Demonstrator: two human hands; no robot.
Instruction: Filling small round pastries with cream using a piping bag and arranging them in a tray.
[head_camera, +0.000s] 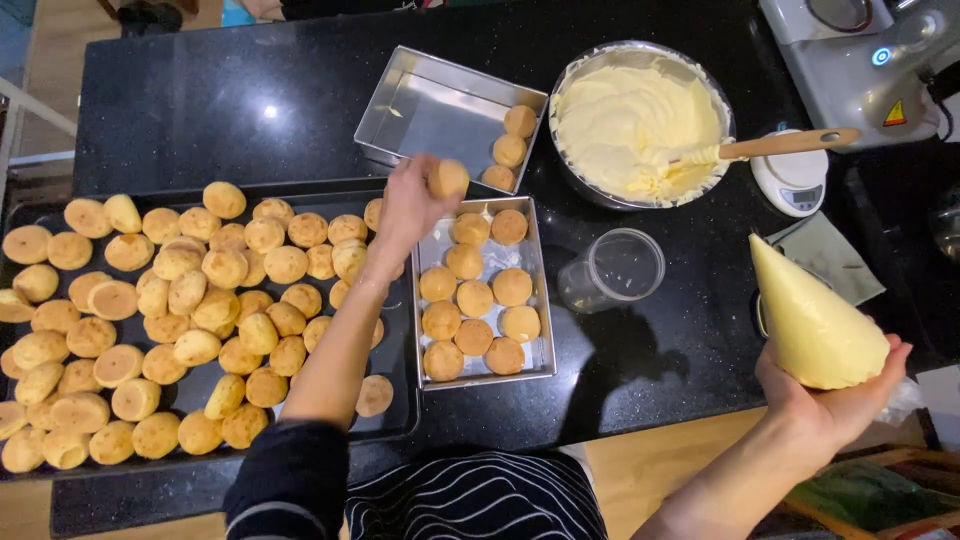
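A small round golden-brown pastry bun (448, 178) is being held in the fingers of the left hand (415, 205), just above centre of the frame, over the gap between two metal pans. The fingers are closed around the bun. A full cream-filled cone-shaped piping bag (815, 320) is being gripped from below by the right hand (835, 400) at the lower right of the frame, its tip pointing up and to the left; the fingers are wrapped around its wide end.

A rectangular silver metal pan (480, 295) at the centre of the frame is being filled with about a dozen buns laid in rows. A second rectangular silver metal pan (425, 115), lying above it and tilted, is carrying only three buns along its right side. A large dark flat baking tray (395, 400) across the left of the frame is being crowded with many loose golden buns.

A round metal mixing bowl (640, 50) in the upper right is holding pale yellow cream, with a wooden-handled spatula (790, 143) resting in it. A clear plastic cup (615, 270) is lying on the black speckled counter (230, 110) below the bowl. A small white round kitchen scale (795, 185) is sitting right of the bowl.
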